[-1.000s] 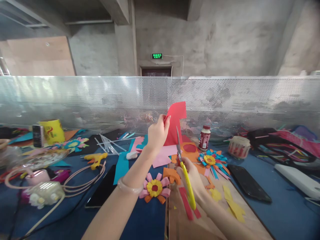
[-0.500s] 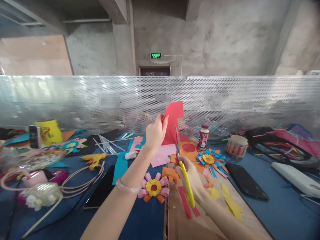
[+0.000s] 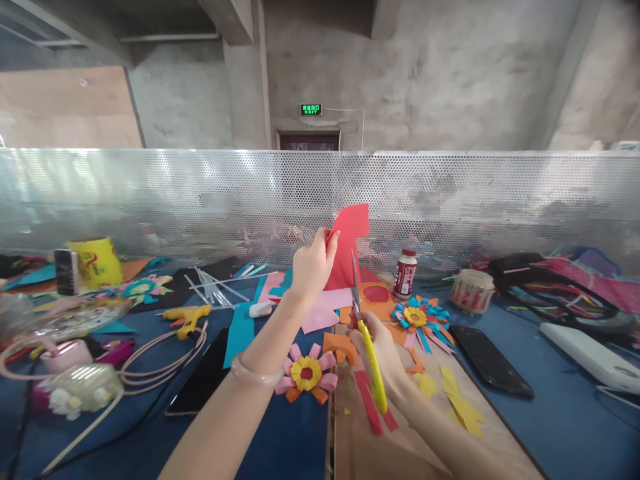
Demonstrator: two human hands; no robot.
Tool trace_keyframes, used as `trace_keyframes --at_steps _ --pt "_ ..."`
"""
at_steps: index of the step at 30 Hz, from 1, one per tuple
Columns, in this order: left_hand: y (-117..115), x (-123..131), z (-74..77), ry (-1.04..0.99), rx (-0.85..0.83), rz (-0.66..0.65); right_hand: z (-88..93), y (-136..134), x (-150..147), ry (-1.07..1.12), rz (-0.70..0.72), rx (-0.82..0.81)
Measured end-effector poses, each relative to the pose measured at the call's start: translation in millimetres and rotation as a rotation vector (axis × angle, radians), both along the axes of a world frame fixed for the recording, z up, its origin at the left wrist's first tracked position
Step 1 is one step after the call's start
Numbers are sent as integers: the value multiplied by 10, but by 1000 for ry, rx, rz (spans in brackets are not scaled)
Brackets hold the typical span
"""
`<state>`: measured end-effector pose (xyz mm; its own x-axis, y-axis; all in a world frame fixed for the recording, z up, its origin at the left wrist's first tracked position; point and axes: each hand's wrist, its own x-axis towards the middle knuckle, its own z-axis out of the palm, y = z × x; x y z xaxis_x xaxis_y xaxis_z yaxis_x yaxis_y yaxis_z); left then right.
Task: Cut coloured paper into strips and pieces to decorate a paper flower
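My left hand (image 3: 314,263) pinches a sheet of red felt or paper (image 3: 349,233) upright above the table; a rectangular notch shows in its right side. In my right hand (image 3: 375,340) are yellow-handled scissors (image 3: 373,363), their blades pointing up along the sheet's right edge. Whether the blades are cutting into it I cannot tell. Below my hands lie a pink and yellow flower (image 3: 306,374), red strips (image 3: 369,403) and orange scraps (image 3: 341,347). Pink sheet pieces (image 3: 325,311) lie behind my wrists.
A yellow glue gun (image 3: 186,319) with a cable and a dark tablet (image 3: 200,377) lie left. To the right are a blue flower (image 3: 419,317), a small bottle (image 3: 405,274), a jar (image 3: 472,291), a black phone (image 3: 491,361) and a white power bank (image 3: 590,355). A perforated metal panel (image 3: 150,200) stands behind.
Hands, red sheet and scissors keep nearly the same pose. The whole view has shifted very slightly.
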<state>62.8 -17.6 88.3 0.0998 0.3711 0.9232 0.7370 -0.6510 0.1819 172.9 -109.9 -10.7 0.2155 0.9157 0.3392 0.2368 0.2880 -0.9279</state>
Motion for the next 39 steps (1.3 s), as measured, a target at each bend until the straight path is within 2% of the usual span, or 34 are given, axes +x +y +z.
trace_keyframes --at_steps 13,21,39 --pt "-9 2 9 -11 -36 -44 -37 18 5 -12 -12 3" --pt "-16 10 -2 -1 -22 -26 -33 7 -9 -42 -39 -13" --pt "-53 29 -3 -10 -5 -32 -143 91 50 -95 -89 27"
